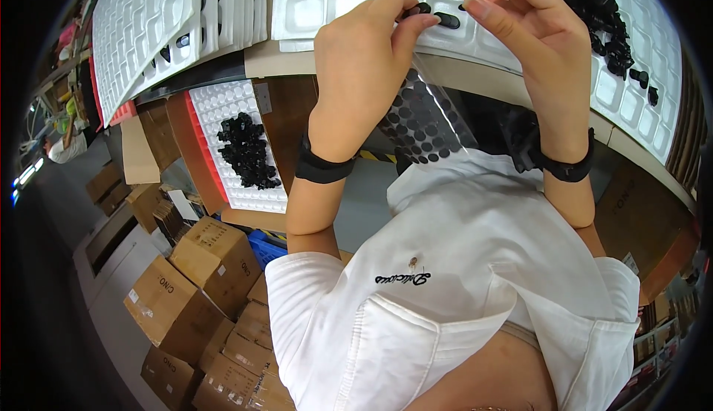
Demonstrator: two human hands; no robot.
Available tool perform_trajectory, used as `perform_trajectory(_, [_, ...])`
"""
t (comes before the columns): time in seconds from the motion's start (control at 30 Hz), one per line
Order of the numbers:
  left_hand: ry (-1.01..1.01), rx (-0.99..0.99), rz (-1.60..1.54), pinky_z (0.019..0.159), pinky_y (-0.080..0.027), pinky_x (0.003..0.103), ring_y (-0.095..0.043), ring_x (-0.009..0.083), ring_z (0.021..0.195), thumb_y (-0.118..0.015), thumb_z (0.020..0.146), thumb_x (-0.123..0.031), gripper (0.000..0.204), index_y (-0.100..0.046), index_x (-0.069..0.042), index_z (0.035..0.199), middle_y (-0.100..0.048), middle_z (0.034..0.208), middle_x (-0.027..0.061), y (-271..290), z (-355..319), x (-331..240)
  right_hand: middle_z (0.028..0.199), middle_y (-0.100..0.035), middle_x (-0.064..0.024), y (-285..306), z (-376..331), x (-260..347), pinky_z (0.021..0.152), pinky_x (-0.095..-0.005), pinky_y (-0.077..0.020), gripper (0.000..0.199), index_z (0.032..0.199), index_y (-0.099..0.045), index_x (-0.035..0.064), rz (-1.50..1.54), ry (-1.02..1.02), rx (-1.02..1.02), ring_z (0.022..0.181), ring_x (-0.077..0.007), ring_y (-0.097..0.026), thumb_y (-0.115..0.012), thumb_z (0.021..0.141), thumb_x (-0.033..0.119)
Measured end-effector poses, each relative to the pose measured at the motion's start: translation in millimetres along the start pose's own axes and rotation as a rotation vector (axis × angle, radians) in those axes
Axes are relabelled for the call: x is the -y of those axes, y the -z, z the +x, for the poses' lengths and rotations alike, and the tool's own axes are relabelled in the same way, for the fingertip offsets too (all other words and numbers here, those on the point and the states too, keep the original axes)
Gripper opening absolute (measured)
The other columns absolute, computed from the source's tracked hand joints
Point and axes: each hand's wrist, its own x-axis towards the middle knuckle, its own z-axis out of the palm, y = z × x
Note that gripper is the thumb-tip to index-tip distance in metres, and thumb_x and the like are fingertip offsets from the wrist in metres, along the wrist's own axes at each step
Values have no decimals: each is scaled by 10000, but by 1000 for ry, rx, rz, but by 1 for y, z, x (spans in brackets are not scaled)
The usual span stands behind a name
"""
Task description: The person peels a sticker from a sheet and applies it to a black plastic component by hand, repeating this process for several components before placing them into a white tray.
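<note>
My left hand [368,58] pinches a small black part [423,8] between thumb and fingertips, above a white moulded tray [301,13]. Just right of those fingertips is another small black oblong piece [448,20]; whether the two are joined I cannot tell. My right hand [531,28] is raised close by, thumb and index finger nearly together. A tiny dark bit shows at those fingertips, too small to name. Below the table edge, between my forearms, hangs a clear sheet with rows of black round dots [420,121]. Each wrist wears a black band.
More black parts are heaped on a white tray [646,106] at the right. Stacked white trays [148,24] stand at the left. Lower left, an open carton holds a white tray [256,201] with a pile of black parts. Several cardboard boxes [174,292] are stacked on the floor.
</note>
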Motion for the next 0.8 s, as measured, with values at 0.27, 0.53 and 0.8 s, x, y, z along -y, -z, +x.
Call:
perform_trajectory(0.27, [137,-49,-225,381,-313,210,-402,103,395,-689,619,-101,163,-593,-54,742,-570,627,13,22,2,-27,956,-470,-116,-3,5,3,755,-218,-431,51,781,-555,-43,150,-2,43,852,-145,-524,-571,734,-51])
perform_trajectory(0.53, [20,-99,-379,398,-205,121,-343,-18,446,-654,598,59,185,-602,14,771,-604,673,8,35,-2,-42,923,-489,-141,-59,30,62,704,-225,-486,62,771,-560,-69,-665,-685,-186,807,-189,-564,-589,721,-46])
perform_trajectory(0.8, [-2,-94,-435,403,-231,110,-366,-20,455,-636,587,94,180,-599,33,752,-631,743,72,36,-4,-42,901,-487,-137,-61,26,64,687,-229,-495,68,755,-555,-65,-703,-651,-181,771,-192,-577,-602,712,-41])
